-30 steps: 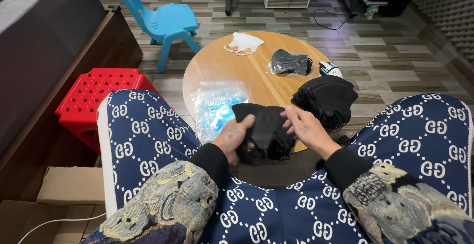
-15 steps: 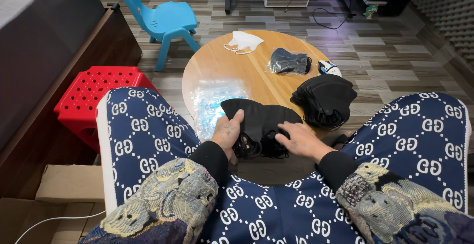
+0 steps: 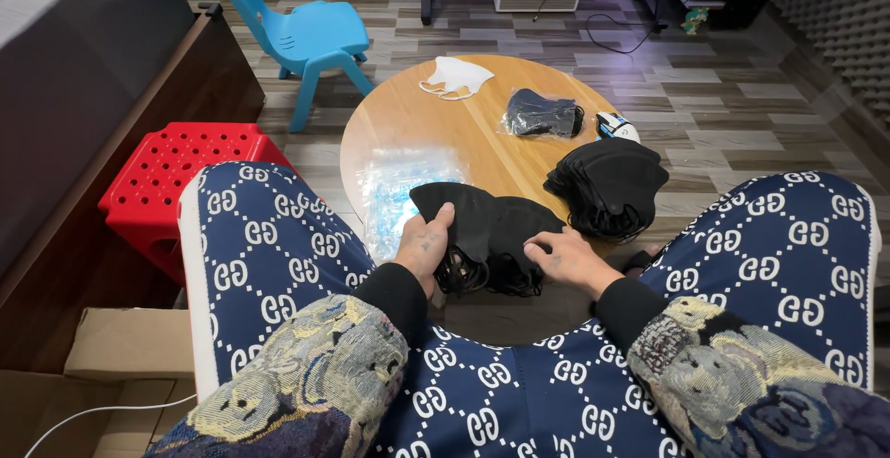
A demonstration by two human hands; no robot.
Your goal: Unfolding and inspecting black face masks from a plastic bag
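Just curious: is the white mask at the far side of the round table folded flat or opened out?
Folded flat. The white mask lies flat against the table in a flat, pointed shape, its ear loops tucked beside it, apart from both hands.

One white mask (image 3: 456, 77), one blue chair (image 3: 298, 31) (plastic), one red stool (image 3: 176, 180).

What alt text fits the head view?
Both hands, left hand and right hand, press a small stack of black face masks on a round wooden table, beside a bigger black mask pile and a white mask.
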